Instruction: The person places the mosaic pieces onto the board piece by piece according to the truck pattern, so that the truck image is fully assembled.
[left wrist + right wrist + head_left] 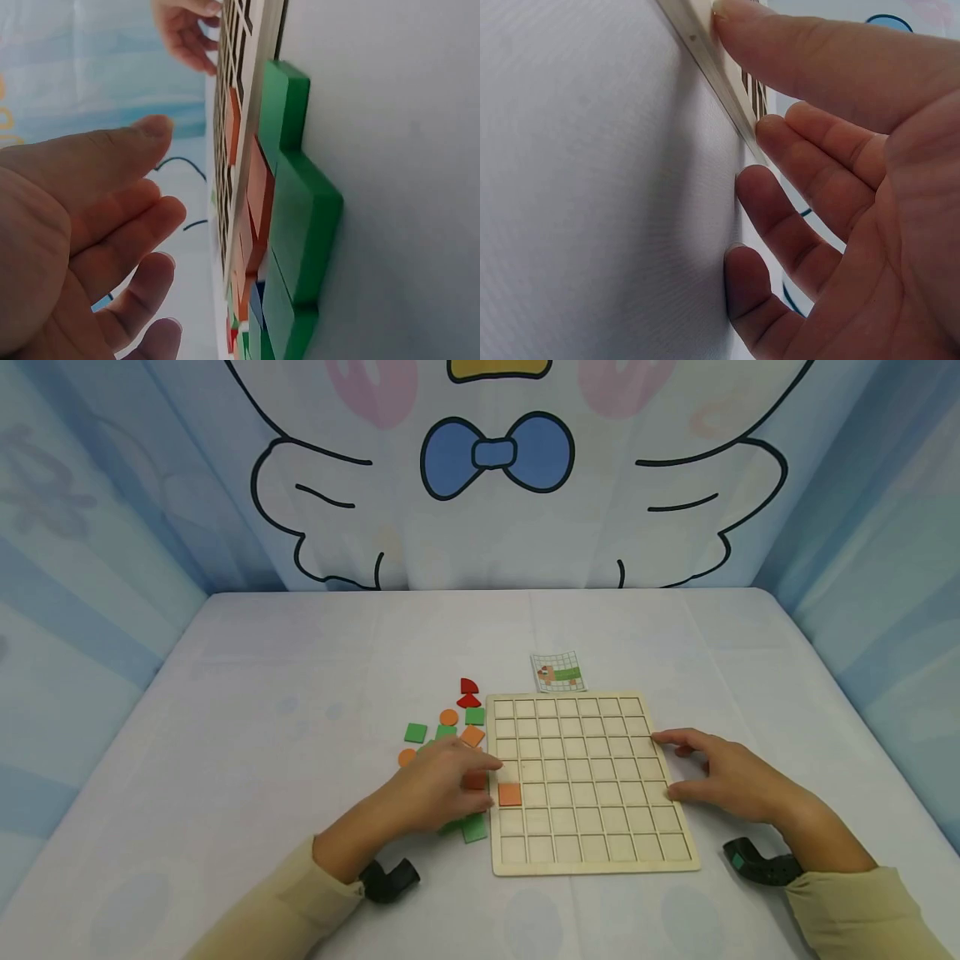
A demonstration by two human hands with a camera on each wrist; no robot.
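Note:
A pale wooden grid board (592, 868) lies flat on the table, with one orange square tile (510, 794) in a cell near its left edge. My left hand (431, 787) hovers over the loose tiles by that edge; the left wrist view shows nothing between its thumb and relaxed fingers. Beneath and beside it are green tiles (304, 217) and orange tiles (259, 187), partly hidden by the hand in the head view. At the opposite side, my right hand (731, 777) touches the board's right edge with thumb and fingertips, its fingers loosely bent.
Behind the board lies a small picture card (558, 672) printed with a grid. Red pieces (468, 687), orange discs (448, 717) and a separate green square (416, 732) lie left of the board. Black wrist devices (761, 862) sit by both cuffs. A curtain (495, 543) hangs behind the table.

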